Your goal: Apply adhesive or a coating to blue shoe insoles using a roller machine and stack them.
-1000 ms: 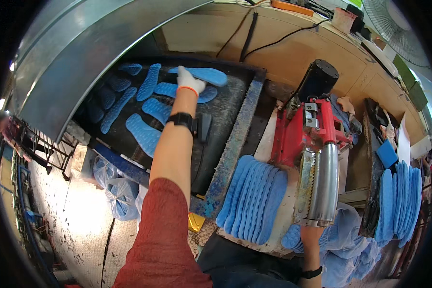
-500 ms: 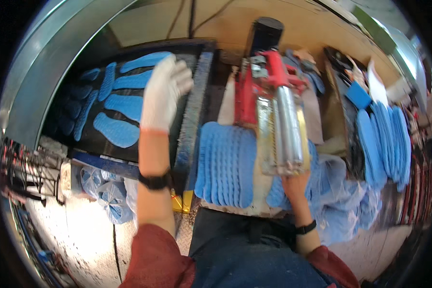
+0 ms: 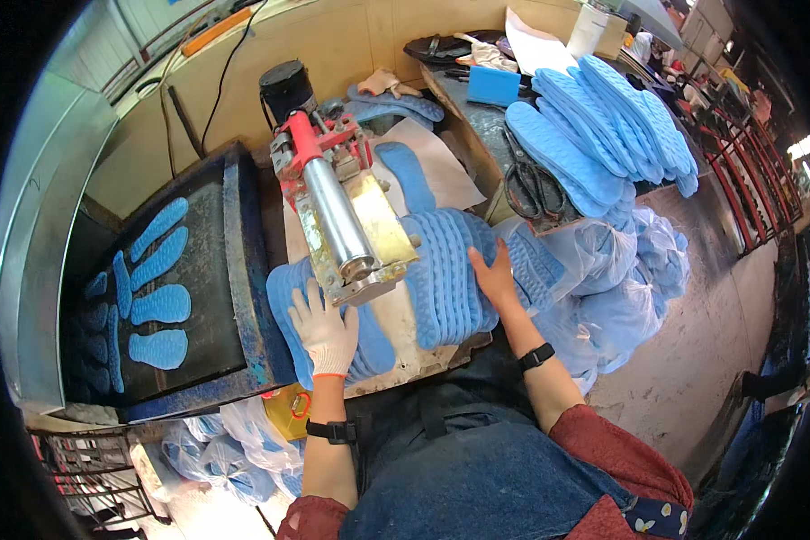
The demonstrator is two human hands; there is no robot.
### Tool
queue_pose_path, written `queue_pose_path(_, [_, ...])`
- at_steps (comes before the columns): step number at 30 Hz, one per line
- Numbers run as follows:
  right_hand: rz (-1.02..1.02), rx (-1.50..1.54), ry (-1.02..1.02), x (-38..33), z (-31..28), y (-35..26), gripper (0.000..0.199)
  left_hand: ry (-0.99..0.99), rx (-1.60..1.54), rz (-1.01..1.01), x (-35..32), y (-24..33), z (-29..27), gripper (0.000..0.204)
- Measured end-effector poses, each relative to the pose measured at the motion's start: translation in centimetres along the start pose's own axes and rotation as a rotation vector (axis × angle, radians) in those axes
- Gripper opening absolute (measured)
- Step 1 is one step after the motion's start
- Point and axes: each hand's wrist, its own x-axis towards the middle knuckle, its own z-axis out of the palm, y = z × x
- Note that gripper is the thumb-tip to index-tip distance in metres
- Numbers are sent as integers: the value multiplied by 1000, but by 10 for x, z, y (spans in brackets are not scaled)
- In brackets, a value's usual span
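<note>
My left hand point(image 3: 325, 328), in a white glove, rests flat on a fanned stack of blue insoles point(image 3: 290, 310) left of a red roller machine point(image 3: 337, 207). My right hand point(image 3: 495, 274), bare, lies with fingers spread on a second fanned row of blue insoles point(image 3: 450, 270) to the right of the roller. The machine's steel cylinder and brass plate reach toward me between both hands. Neither hand grips anything.
A dark conveyor belt point(image 3: 207, 261) at left carries several blue insoles point(image 3: 159, 303) into a metal tunnel. A pile of blue insoles point(image 3: 594, 126) and black scissors point(image 3: 531, 184) sit on the right-hand table. Plastic bags of insoles point(image 3: 630, 279) hang below it.
My left hand has drawn back from the conveyor belt and come down on the insole stack beside the roller. My right hand has moved onto the right-hand row. My head has turned right.
</note>
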Motion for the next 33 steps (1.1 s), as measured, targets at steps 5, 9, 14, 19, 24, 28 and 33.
queue_pose_path(5, [-197,-263,-34,-32,-3,-86,100,-22,37,-25,-8,-5,4,56])
queue_pose_path(9, [-182,-634,-130,-47,9,-103,113,-2,27,-21,-8,-3,2,56])
queue_pose_path(14, [-141,-477,-158,-40,6,-94,115,27,3,-13,-6,-5,4,55])
queue_pose_path(19, [-253,-430,-191,-60,26,-113,114,-5,18,-29,-5,-5,1,54])
queue_pose_path(24, [-300,-507,-229,-63,47,-113,106,2,-6,-48,-4,-2,-1,53])
queue_pose_path(28, [-270,-297,-244,-43,23,-108,99,32,-37,-59,-8,-8,2,56])
queue_pose_path(33, [-242,14,-284,-39,-4,-114,92,51,-55,-61,-5,-4,-8,55])
